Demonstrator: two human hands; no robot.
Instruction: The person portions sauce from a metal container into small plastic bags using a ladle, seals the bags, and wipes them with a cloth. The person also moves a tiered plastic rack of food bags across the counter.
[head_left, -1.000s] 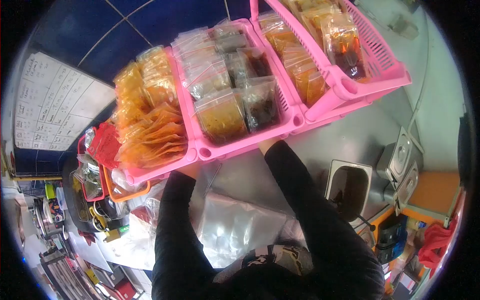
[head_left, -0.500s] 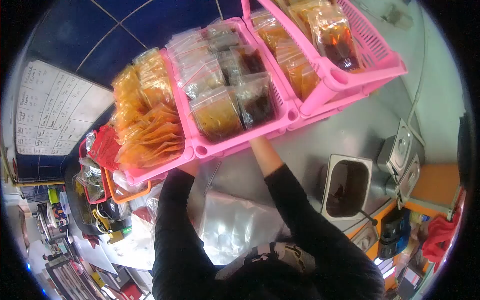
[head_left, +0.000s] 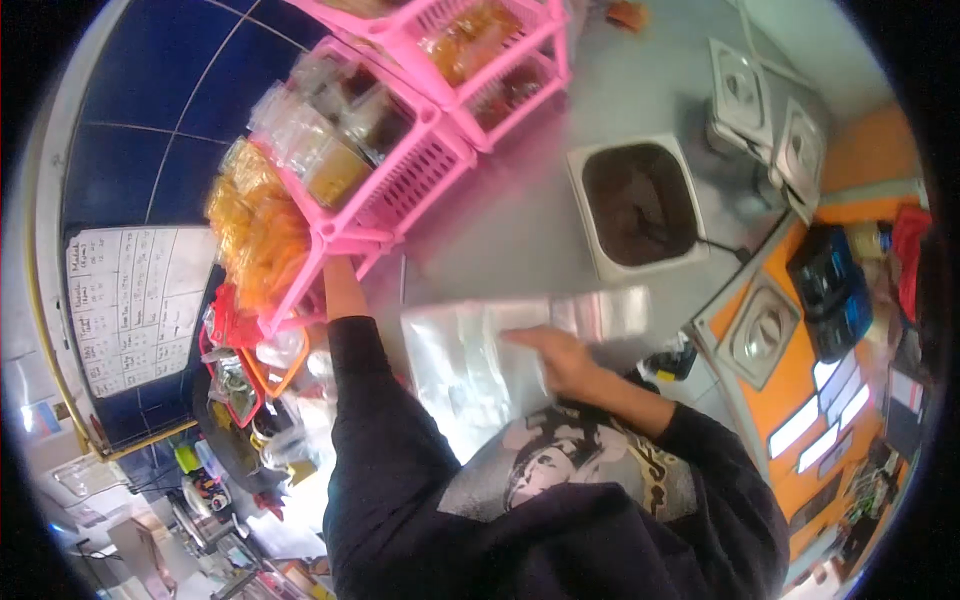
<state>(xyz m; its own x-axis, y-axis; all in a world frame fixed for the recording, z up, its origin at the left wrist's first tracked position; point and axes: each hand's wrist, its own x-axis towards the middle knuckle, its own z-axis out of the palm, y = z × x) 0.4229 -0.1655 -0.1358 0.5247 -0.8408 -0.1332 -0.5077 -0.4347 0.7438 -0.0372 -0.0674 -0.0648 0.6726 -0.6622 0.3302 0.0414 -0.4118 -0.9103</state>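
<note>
Clear plastic bags [head_left: 460, 350] lie flat on the steel counter close to my body. My right hand [head_left: 565, 365] is at their right edge, its fingers curled in and pressed on the plastic. A further stretch of clear plastic shows just past the knuckles. My left hand [head_left: 342, 285] reaches up to the near corner of a pink basket [head_left: 360, 215]; its fingers are hidden behind the basket frame. That basket holds filled zip bags of dark and yellowish contents, with orange sauce packets [head_left: 260, 225] along its left side.
A second pink rack [head_left: 500, 75] with more packets stands at the back. To the right, a steel pan [head_left: 640, 205] holds dark brown liquid and a ladle. Steel lids [head_left: 760, 330] lie beyond it. A handwritten whiteboard [head_left: 140, 300] leans at the left by blue tiles.
My right hand has left the basket and come down to the plastic bags. My left hand stays at the basket. The view has turned, and the baskets now appear further up and left.
</note>
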